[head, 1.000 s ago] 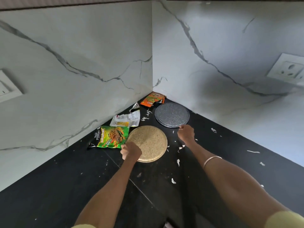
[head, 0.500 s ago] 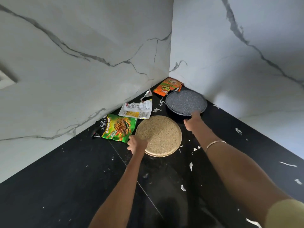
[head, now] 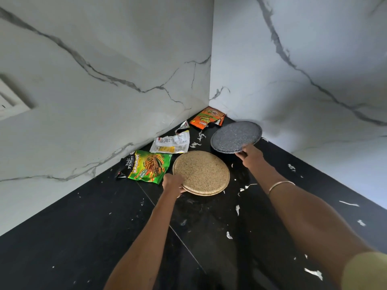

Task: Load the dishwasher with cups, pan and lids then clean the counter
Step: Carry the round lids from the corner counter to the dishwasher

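Observation:
A round tan speckled lid [head: 202, 172] lies in the corner of the black counter [head: 83, 237]. My left hand [head: 172, 184] grips its near left edge, fingers curled under the rim. Behind it a round grey speckled lid [head: 235, 136] is tilted up off the counter. My right hand [head: 250, 155] holds that lid by its near edge.
Snack wrappers lie against the marble walls: a green one [head: 147, 165], a white one [head: 171, 142] and an orange one [head: 206, 119] in the corner. White scraps [head: 237, 209] are scattered over the counter. A wall socket [head: 10, 100] sits at the left.
My right hand took hold of the grey lid and raised its near edge off the counter. My left hand curled under the tan lid's rim. The camera moved closer.

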The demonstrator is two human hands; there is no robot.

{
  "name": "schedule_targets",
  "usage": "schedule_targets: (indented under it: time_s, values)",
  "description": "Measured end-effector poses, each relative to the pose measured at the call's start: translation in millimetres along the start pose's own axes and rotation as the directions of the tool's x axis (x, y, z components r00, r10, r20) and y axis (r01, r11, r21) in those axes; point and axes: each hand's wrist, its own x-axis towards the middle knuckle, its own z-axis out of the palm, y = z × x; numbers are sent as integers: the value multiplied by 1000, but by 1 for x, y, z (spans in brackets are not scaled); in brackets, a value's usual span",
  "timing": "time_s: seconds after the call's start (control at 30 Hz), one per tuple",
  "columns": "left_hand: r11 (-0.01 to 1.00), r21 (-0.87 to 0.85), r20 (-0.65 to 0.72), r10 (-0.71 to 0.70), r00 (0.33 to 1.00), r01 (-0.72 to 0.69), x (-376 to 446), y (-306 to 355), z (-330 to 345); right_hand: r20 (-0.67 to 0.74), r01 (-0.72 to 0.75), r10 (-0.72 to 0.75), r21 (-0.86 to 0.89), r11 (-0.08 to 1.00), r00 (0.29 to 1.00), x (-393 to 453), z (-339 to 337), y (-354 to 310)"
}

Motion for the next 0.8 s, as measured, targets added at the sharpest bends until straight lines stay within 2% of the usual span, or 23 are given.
schedule_targets:
  time_s: [0.07, 0.17, 0.27, 0.37, 0.47, 0.63, 0.8]
  values:
    - [998, 40, -8, 52, 999, -52, -7, 2, -1, 22, 88, -87, -33, 996, 996, -13, -14, -5]
    - [977, 134, -21, 172, 985, -168, -18, 5, 0, 127, 265, -244, -201, 943, 962, -28, -38, -13]
    - [937, 172, 7, 308, 951, -304, -45, 12, 2, 60, 336, -331, -214, 917, 942, -50, -61, -19]
    - [907, 155, 52, 388, 920, -391, -66, 15, 3, 36, 378, -381, -240, 894, 924, -88, -85, -24]
    - [853, 208, 95, 470, 878, -479, -99, 13, 4, -35, 411, -438, -285, 866, 898, -120, -114, -23]
    - [667, 315, 218, 641, 736, -675, -169, -1, 2, -150, 445, -549, -432, 785, 822, -175, -177, -12]
    - [503, 266, 389, 725, 569, -822, -221, -40, 13, -244, 443, -673, -590, 675, 698, -237, -251, 10]
